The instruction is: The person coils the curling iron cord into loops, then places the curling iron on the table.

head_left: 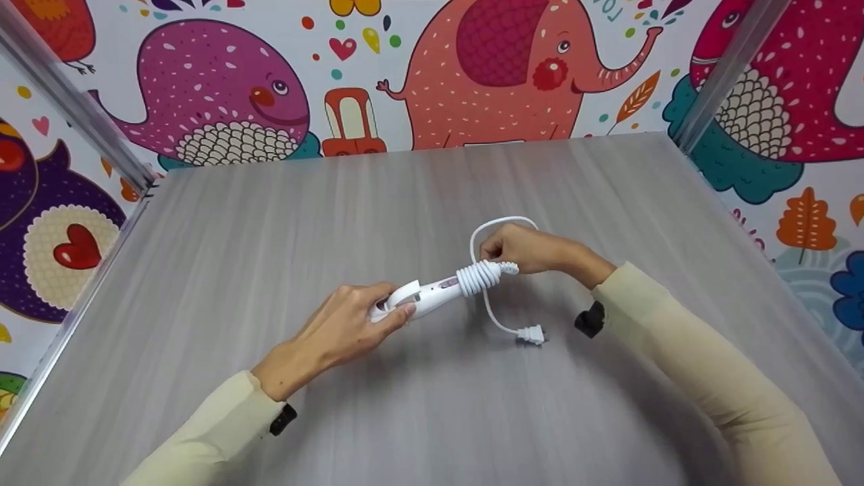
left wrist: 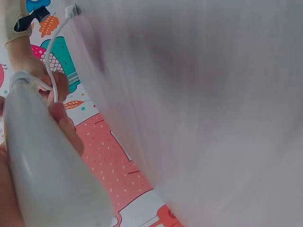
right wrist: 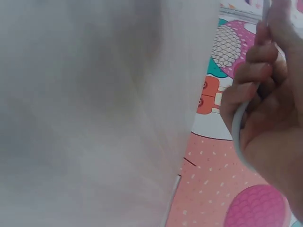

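A white curling iron, with a thumb lever and a greyish switch, is held above the table at a slant. My left hand grips it at the lever end. Several turns of its white cord are wound round the other end. Beside these turns, my right hand has its fingers curled round the cord, seen closer in the right wrist view along the cord. A loose length loops behind that hand and hangs down to a white plug. The smooth white body fills the left wrist view's lower left.
Under both hands lies a grey wood-grain table. Walls printed with cartoon animals stand at its back and sides, with metal posts at the back corners. Black straps show at the sleeve cuffs.
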